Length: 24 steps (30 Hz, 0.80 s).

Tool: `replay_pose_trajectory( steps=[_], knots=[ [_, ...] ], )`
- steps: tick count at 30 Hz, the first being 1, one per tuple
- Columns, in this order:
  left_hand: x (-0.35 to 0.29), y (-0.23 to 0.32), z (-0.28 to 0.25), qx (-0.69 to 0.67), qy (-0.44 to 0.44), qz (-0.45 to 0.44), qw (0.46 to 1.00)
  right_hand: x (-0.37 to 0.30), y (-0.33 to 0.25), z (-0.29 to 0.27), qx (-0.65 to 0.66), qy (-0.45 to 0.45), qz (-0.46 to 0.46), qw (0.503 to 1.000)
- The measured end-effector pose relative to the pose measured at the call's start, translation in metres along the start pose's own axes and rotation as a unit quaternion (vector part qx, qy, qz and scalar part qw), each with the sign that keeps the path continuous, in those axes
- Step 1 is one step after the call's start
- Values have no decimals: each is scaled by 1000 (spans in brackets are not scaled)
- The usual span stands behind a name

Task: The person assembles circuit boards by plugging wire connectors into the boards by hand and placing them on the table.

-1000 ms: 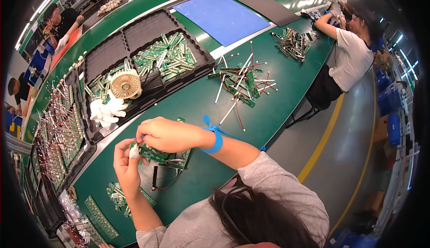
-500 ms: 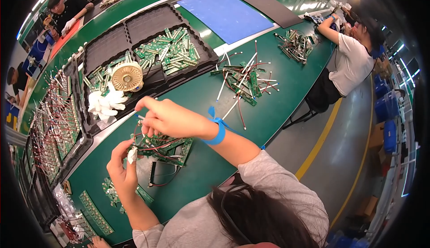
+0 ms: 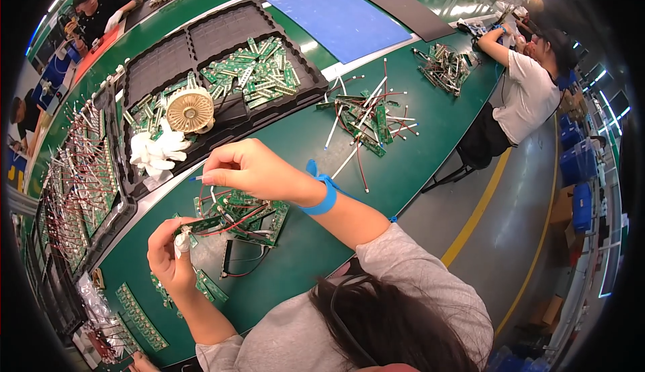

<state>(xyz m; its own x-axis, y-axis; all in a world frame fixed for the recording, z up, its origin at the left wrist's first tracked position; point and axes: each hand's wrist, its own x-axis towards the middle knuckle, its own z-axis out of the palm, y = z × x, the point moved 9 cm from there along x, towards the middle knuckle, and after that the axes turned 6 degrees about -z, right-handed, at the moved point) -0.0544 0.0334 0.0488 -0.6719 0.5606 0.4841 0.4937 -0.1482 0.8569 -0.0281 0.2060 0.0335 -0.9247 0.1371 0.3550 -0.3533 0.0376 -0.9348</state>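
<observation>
My left hand (image 3: 173, 256) is closed on one end of a narrow green circuit board (image 3: 203, 224). A white cover (image 3: 182, 240) wraps its thumb. Above and to the right, my right hand (image 3: 247, 169) pinches a thin white cable (image 3: 199, 178) with a blue tip; its other end I cannot make out. A blue band (image 3: 325, 196) circles my right wrist. Beneath the hands lies a heap of green boards (image 3: 272, 227) with red, black and white wires.
A black tray (image 3: 222, 26) holds loose boards, a round fan (image 3: 190, 111) and white gloves (image 3: 158, 152). Wired boards (image 3: 84, 177) fill another tray at left. Further right are two board piles (image 3: 368, 122) and a blue mat (image 3: 339, 23). A co-worker (image 3: 527, 90) sits at the right.
My left hand has shifted left and slightly down with the board. My right hand's outstretched index finger has come in to a pinch, and the blue-tipped cable now points left.
</observation>
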Motion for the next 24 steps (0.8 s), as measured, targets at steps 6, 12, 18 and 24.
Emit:
replay_pose_trajectory(
  steps=[6,12,18,24],
  knots=[
    [3,-2,0,3,-5,-6,1000,0,2,1,-68,-12,-9,998],
    [4,-9,-16,39,41,-42,998,-2,-7,6,-120,-28,-46,991],
    [4,-13,-22,38,37,-44,998,-2,-6,7,-119,-18,-80,990],
    [6,-10,-6,34,18,-43,998,-1,-11,10,-71,-38,-55,995]
  ],
)
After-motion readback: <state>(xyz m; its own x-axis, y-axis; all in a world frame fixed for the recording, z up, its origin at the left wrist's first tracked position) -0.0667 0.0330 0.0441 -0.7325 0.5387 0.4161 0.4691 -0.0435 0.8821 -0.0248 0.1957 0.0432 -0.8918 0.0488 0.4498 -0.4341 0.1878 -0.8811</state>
